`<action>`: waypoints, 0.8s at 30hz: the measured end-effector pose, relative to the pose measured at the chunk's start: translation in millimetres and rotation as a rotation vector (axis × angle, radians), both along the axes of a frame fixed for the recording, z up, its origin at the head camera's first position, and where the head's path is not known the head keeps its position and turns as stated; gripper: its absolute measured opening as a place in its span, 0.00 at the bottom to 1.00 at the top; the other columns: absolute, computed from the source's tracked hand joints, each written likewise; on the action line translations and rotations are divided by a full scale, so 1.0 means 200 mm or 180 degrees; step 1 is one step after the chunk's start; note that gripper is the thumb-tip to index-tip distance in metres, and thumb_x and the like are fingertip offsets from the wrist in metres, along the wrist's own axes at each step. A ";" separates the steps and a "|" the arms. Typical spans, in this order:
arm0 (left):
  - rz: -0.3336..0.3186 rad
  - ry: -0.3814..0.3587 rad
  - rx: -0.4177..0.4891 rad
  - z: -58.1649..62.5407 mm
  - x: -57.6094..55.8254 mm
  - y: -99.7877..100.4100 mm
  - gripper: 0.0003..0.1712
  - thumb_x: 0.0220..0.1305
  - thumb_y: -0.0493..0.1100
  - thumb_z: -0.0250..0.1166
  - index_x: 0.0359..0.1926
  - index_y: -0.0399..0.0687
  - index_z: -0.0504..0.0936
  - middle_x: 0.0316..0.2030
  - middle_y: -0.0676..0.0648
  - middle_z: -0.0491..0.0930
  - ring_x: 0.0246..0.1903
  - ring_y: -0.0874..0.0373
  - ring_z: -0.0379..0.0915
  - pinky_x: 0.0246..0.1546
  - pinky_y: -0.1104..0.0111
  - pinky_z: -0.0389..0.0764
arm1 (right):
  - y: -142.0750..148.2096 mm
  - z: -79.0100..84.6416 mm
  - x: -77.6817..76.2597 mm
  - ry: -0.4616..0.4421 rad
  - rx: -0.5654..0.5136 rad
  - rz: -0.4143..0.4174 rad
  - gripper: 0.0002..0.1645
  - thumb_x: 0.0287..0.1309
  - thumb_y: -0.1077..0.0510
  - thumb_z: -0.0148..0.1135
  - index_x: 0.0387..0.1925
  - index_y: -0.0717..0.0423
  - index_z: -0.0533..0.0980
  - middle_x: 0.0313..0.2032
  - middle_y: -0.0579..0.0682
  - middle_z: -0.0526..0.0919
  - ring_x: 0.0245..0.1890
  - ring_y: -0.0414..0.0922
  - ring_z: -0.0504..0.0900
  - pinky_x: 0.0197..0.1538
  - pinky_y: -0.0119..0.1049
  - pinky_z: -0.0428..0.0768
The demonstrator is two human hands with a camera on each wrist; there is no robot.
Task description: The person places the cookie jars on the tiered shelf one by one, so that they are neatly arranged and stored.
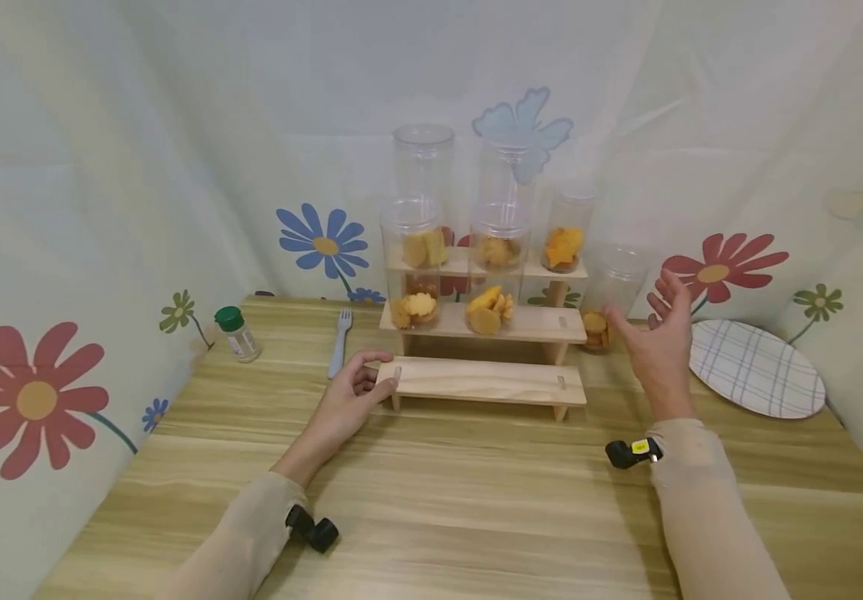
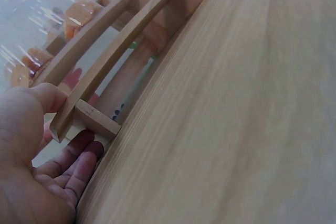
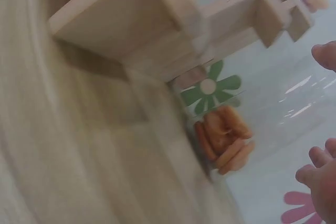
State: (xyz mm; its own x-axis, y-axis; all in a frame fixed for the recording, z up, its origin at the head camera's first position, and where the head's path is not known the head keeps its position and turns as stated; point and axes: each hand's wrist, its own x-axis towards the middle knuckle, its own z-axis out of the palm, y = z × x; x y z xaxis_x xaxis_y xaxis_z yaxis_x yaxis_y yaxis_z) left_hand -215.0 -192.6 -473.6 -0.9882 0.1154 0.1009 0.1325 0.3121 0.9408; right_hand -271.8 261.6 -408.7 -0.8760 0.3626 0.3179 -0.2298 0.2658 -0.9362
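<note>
A three-step wooden display stand (image 1: 487,382) stands on the table in the head view. My left hand (image 1: 352,390) grips the left end of its lowest step, thumb above and fingers curled beneath in the left wrist view. Clear jars with biscuits fill the upper steps: three on the top, such as the right one (image 1: 564,242), and two on the middle, among them a left jar (image 1: 413,308). At the stand's right side, another clear jar (image 1: 614,279) of biscuits stands on the table. My right hand (image 1: 659,346) is beside that jar, fingers spread and holding nothing.
A green-capped shaker (image 1: 238,335) stands at the back left of the table, with a light blue fork (image 1: 339,343) between it and the stand. To the right lies a checked oval plate (image 1: 757,368). A flowered curtain (image 1: 176,125) hangs behind the table.
</note>
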 end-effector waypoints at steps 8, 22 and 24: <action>-0.0011 -0.0037 0.0004 0.00 -0.01 0.01 0.24 0.81 0.50 0.71 0.72 0.57 0.79 0.47 0.42 0.87 0.46 0.49 0.81 0.47 0.64 0.78 | 0.00 -0.09 -0.04 -0.0060 -0.0085 0.0083 0.59 0.65 0.55 0.82 0.88 0.42 0.57 0.83 0.55 0.64 0.82 0.56 0.66 0.86 0.51 0.59; 0.0023 -0.0015 0.0006 -0.01 0.00 0.00 0.24 0.81 0.49 0.71 0.72 0.55 0.79 0.47 0.41 0.87 0.45 0.50 0.80 0.48 0.65 0.78 | -0.02 -0.17 -0.12 -0.0166 0.0102 0.0178 0.57 0.69 0.56 0.79 0.87 0.49 0.55 0.81 0.62 0.68 0.79 0.61 0.69 0.82 0.58 0.64; 0.0017 0.0000 0.0003 -0.01 0.00 0.00 0.24 0.81 0.49 0.71 0.72 0.55 0.79 0.47 0.41 0.87 0.45 0.50 0.80 0.48 0.64 0.78 | -0.02 -0.18 -0.12 -0.0146 0.0118 0.0181 0.56 0.70 0.58 0.78 0.87 0.49 0.55 0.80 0.62 0.69 0.79 0.61 0.70 0.81 0.58 0.66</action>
